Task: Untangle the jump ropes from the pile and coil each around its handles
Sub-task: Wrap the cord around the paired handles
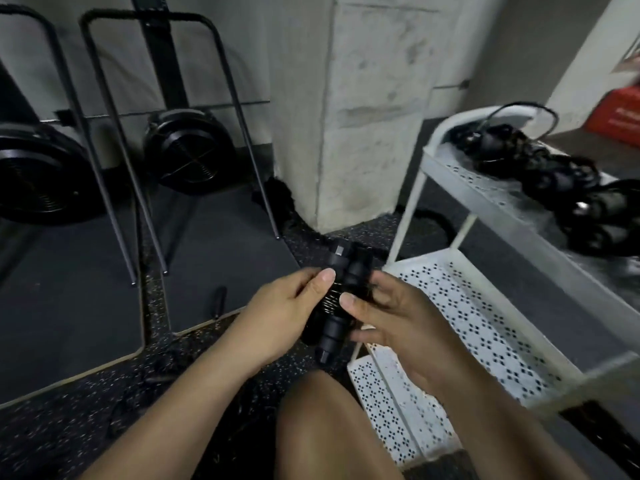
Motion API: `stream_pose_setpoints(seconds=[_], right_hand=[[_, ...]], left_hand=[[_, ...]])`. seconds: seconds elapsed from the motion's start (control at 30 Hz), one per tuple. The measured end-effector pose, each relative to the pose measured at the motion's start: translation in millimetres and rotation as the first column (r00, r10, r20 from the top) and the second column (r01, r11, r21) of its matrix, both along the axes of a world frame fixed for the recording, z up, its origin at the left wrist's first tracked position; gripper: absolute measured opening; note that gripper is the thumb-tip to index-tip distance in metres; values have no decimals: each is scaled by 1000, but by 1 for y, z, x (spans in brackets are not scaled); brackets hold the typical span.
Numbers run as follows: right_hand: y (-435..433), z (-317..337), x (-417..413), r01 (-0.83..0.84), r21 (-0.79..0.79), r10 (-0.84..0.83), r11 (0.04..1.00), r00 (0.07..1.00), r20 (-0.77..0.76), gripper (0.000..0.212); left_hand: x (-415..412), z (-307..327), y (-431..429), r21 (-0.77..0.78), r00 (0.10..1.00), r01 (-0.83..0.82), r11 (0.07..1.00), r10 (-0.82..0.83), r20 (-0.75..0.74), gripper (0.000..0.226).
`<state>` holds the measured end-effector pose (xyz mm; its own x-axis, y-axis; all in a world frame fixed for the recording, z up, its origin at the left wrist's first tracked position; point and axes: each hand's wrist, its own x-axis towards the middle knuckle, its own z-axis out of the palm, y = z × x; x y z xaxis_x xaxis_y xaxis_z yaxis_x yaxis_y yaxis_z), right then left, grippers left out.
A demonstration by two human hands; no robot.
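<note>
Black from end to end, the jump rope (337,299) sits between our left hand (287,306) and right hand (398,317). Its two handles lie side by side with the cord wound tight round their middle. Both hands grip it, each thumb pressing on the coil from its own side and the fingers curled behind. We judge this rope as good as done. Whether its loose end is tucked in we cannot tell, since the fingers hide it.

Beyond the right hand and higher up, the top shelf of the white cart (460,178) carries a row of coiled ropes (540,168). They are blurred but plainly bundled, so a good share of the work looks finished.

Left of the left hand, a single black handle (219,299) lies on the floor mat (225,244). Under the left forearm, dark cords (149,382) seem to lie on the speckled floor (69,410). We take those for what is left of the pile, though it is too dim to count.
</note>
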<state>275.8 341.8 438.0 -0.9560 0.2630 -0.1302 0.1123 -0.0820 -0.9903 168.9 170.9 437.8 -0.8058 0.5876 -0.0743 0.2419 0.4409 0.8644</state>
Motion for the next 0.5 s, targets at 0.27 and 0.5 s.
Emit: stream_pose_setpoints(seconds=[0.27, 0.5], right_hand=[[39, -15, 51, 286, 53, -283, 957, 957, -58, 29], [55, -51, 45, 466, 171, -447, 868, 884, -136, 29]], left_hand=[[22, 3, 83, -106, 981, 191, 976, -192, 9, 44], [4, -27, 130, -171, 960, 278, 945, -273, 55, 52]])
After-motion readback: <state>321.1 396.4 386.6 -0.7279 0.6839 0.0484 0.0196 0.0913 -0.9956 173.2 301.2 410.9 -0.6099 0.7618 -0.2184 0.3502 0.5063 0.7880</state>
